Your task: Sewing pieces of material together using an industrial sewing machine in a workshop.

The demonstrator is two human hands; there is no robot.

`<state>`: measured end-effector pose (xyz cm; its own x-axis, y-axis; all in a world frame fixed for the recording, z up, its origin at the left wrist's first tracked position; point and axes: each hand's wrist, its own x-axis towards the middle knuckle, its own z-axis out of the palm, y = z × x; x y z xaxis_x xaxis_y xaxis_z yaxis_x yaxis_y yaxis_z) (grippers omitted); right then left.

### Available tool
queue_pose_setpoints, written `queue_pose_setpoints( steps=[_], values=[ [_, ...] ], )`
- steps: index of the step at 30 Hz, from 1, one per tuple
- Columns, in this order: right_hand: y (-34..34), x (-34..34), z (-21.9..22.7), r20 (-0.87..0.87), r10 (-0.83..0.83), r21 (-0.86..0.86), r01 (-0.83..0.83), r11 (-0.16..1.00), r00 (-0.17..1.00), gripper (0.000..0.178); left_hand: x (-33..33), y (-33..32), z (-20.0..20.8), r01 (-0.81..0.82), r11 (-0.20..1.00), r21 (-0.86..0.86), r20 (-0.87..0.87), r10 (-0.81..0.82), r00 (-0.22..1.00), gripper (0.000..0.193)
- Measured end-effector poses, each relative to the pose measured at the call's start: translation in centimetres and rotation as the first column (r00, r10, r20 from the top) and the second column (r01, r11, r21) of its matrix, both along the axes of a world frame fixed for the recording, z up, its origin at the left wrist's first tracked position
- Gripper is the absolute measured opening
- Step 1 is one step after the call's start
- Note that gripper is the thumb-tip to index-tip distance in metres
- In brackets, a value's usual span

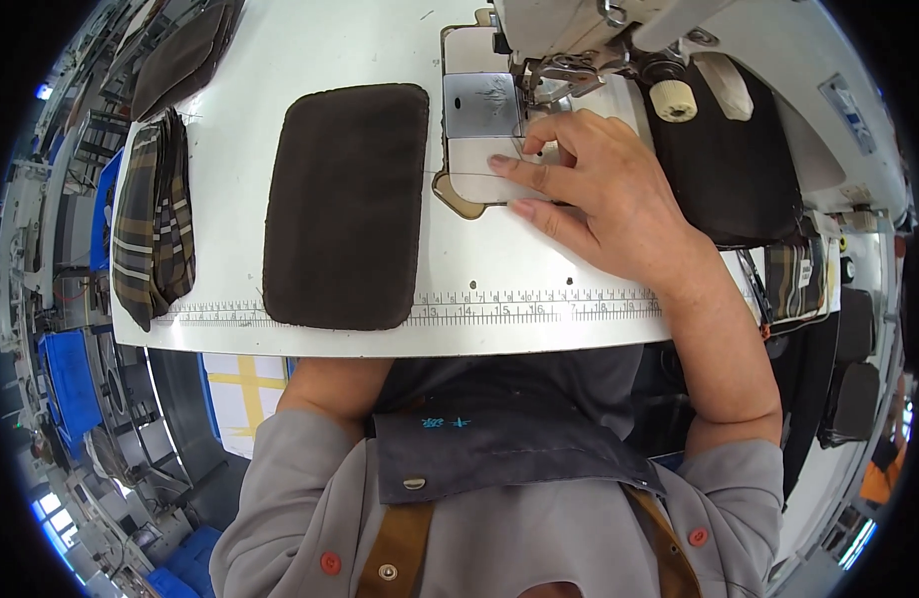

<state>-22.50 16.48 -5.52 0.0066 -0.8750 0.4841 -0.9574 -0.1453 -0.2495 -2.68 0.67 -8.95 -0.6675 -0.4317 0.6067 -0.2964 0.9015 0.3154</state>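
Note:
My right hand [604,189] is over the sewing machine's bed, just on the near side of the presser foot [529,95]. Its thumb and fingers are apart, with the fingertips low over the white bed plate [479,164] near the metal needle plate [474,105]. A fine thread [455,173] stretches from the edge of a dark brown, rounded fabric panel [347,204] toward these fingertips; whether they touch it I cannot tell. The panel lies flat to the left of the bed plate. My left forearm [335,389] passes beneath the table edge, which hides the left hand.
Plaid fabric pieces [153,219] and dark panels [185,58] are stacked at the left edge. Under the machine arm lies another dark panel [724,159]. Plaid pieces [793,279] and a dark-handled tool [754,284] sit at right. A ruler strip [519,309] follows the front edge.

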Motion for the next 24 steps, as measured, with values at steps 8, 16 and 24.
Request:
queue_pose_setpoints(
  steps=[8, 16, 24],
  values=[
    [0.2, 0.3, 0.5, 0.02, -0.06, 0.095, 0.058, 0.994, 0.998, 0.029, -5.1, 3.9, -0.1, -0.029, 1.0, 0.002, 0.041, 0.029, 0.999, 0.04],
    [0.2, 0.2, 0.3, 0.033, -0.068, 0.141, 0.063, 0.988, 0.997, 0.031, -1.9, -1.9, -0.4, -0.038, 0.999, 0.03, 0.034, 0.037, 0.999, 0.039],
    [0.0, 0.3, 0.4, 0.015, -0.057, 0.154, 0.054, 0.987, 0.998, 0.031, -1.3, -2.0, -0.3, -0.044, 0.996, 0.079, -0.03, 0.046, 0.998, 0.039]
  ],
)
